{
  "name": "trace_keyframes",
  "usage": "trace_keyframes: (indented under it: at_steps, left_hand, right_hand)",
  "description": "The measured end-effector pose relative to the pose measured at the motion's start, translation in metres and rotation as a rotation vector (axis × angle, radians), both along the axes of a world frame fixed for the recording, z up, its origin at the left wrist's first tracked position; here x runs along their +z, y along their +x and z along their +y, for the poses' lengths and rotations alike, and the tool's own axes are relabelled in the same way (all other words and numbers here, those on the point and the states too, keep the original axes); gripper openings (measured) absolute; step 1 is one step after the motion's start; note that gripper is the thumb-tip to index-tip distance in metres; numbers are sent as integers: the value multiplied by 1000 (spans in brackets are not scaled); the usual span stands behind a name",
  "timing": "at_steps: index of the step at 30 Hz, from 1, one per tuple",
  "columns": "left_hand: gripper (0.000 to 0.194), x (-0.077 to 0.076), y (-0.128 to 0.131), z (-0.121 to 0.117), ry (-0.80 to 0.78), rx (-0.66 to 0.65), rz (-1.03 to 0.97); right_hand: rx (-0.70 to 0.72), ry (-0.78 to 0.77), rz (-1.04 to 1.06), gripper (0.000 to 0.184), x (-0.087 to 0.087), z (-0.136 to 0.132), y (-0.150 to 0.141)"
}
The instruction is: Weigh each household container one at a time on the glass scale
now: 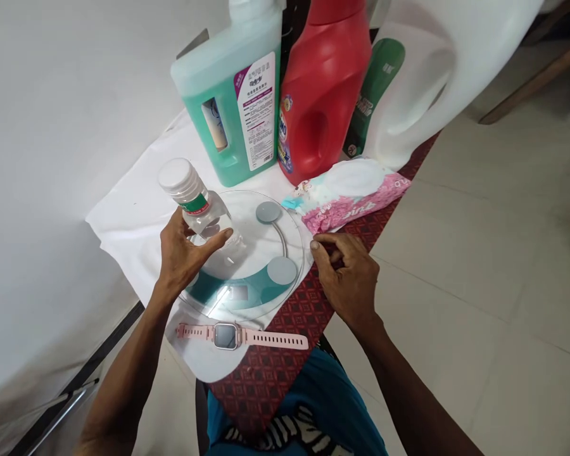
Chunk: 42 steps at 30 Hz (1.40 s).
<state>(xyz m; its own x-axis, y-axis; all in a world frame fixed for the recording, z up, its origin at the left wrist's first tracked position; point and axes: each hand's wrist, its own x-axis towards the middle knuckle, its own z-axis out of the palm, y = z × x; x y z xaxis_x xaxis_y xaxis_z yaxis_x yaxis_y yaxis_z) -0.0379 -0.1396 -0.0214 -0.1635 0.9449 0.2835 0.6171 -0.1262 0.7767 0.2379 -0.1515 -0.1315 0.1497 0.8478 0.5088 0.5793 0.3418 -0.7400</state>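
My left hand [185,250] is wrapped round a clear bottle [208,212] with a white cap and a green label. The bottle leans a little to the left over the round glass bathroom scale [249,291]; whether its base touches the glass I cannot tell. My right hand [346,272] is curled at the table's right edge, thumb against the fingers, just below a pink pack of wet wipes [342,202]. Anything inside those fingers is too small or hidden to name. Below the scale a pink-strapped smartwatch [225,336] lies stretched out.
Behind the scale stand a large green liquid jug [194,82], a red detergent bottle [318,82] and a big white jug [418,76]. A white cloth [137,171] covers part of the red patterned tabletop [266,373]. A wall rises on the left; tiled floor lies right.
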Motion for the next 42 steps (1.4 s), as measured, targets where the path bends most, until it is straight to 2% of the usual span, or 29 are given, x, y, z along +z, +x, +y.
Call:
trace_keyframes:
  at_steps: [2, 7, 11, 16, 19, 22, 25, 28, 32, 36, 39, 42]
  left_hand:
    - [55, 0, -1, -2, -20, -32, 5]
    - [93, -10, -17, -13, 59, -77, -16]
    - [99, -17, -43, -26, 86, 0, -93]
    - [97, -17, -61, -37, 51, 52, -117]
    - [97, -20, -54, -35, 39, 19, -89]
    - [98, -22, -36, -27, 36, -44, -30]
    - [78, -24, -18, -16, 51, -82, 12]
    - [57, -27, -7, -9, 44, -44, 13]
    - [53, -26, -8, -8, 40, 7, -13]
    - [61, -14, -33, -2, 84, 151, -99]
    - [66, -2, -70, 13, 179, 333, -148]
    - [58, 1, -115, 28, 221, 484, -109]
  right_hand:
    - [-4, -8, -7, 16, 0, 0, 0]
    - [-5, -23, -14, 17, 1, -1, 0]
    - [0, -11, -5, 15, -1, -1, 0]
    - [2, 34, -47, 14, -3, -1, 0]
    - [2, 54, -71, 14, -3, -1, 0]
    - [1, 34, -74, 14, -3, -1, 1]
    - [1, -6, -63, 15, -2, -2, 2]
    - [12, -15, -56, 15, -2, -3, 3]
    - [15, 1, -51, 15, -2, -2, 3]
    - [18, -7, -50, 14, -1, -2, 4]
    - [23, -14, -53, 14, 1, -3, 4]
    - [6, -11, -75, 14, 1, -2, 5]
